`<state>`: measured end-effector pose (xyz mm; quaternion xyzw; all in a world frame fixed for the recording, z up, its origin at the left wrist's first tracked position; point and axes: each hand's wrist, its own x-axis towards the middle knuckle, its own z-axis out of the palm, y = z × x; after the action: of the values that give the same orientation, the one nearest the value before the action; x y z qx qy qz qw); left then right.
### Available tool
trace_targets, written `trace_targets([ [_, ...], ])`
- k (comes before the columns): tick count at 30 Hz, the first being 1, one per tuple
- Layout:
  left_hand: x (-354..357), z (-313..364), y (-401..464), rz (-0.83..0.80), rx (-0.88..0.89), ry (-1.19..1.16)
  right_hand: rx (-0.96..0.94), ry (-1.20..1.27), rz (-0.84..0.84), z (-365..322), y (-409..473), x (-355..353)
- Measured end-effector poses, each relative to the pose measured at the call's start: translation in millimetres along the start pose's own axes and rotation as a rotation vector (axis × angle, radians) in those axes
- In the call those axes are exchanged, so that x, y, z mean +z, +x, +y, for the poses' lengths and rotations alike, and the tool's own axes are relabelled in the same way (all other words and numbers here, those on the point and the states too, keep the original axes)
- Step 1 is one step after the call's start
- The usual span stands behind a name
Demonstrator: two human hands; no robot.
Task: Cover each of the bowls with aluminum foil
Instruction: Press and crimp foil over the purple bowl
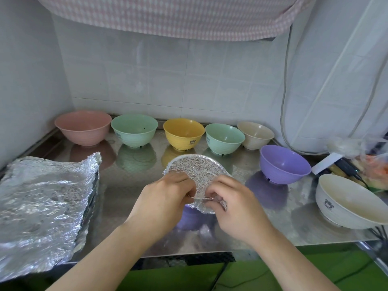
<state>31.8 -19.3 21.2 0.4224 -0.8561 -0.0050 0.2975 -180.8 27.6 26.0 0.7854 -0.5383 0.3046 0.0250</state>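
A purple bowl (190, 215) stands at the middle of the steel counter, its top covered by crinkled foil (195, 166). My left hand (165, 198) and my right hand (233, 200) both pinch the foil at the bowl's near rim. Uncovered bowls line the back: pink (83, 127), green (134, 129), yellow (183, 132), a second green (224, 137) and beige (255, 134). Another purple bowl (283, 164) sits to the right, and a white bowl (346, 204) at the far right. A stack of foil sheets (44, 204) lies to the left.
The counter (130, 185) ends at a front edge near my forearms, with green floor below. Tiled walls close the back and left. Cables, a dark adapter (346, 166) and plastic bags (373, 164) crowd the far right corner. A checked cloth (178, 15) hangs overhead.
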Motion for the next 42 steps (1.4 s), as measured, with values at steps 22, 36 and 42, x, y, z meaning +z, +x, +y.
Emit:
trace_targets([
  [22, -4, 11, -2, 0.039, 0.055, -0.033, -0.003, -0.030, 0.070, -2, -2, 7],
  [36, -3, 16, 0, 0.026, 0.065, -0.061, -0.003, 0.048, 0.042, 2, 0, 2],
  [42, 2, 12, 4, 0.038, 0.055, -0.029, 0.001, 0.137, 0.002, 9, -1, -7],
])
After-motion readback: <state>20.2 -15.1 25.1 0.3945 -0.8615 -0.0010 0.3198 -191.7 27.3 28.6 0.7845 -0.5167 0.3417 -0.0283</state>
